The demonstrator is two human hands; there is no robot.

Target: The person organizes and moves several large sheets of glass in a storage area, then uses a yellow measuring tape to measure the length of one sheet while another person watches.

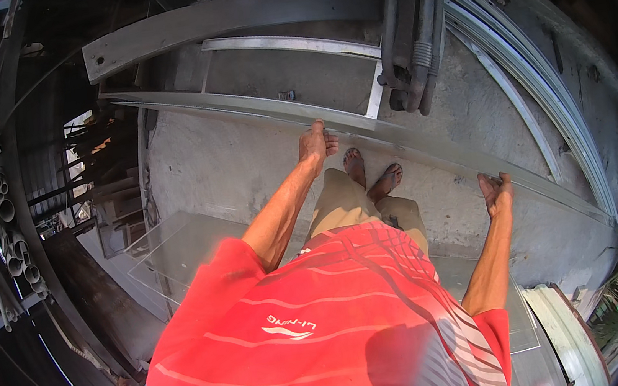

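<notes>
A long, narrow grey-green panel [418,137], seen nearly edge-on, runs slantwise in front of me from far left to near right. I cannot make out whether it is glass or metal. My left hand [317,144] is closed on its near edge around the middle, with the fingers curled and the thumb pointing away. Farther along to the right, my right hand [496,193] grips the same edge, fingers bent against it. Both arms reach forward, and my bare feet [372,173] are on the concrete floor [212,158] between the hands.
A light metal frame [291,44] lies beyond the panel, beside a thick dark beam [226,22]. Several metal pipes [417,33] hang at the far side. Long metal profiles [540,64] curve along the right. Clear sheets [184,247] are behind me, and pipe ends [11,229] show at left.
</notes>
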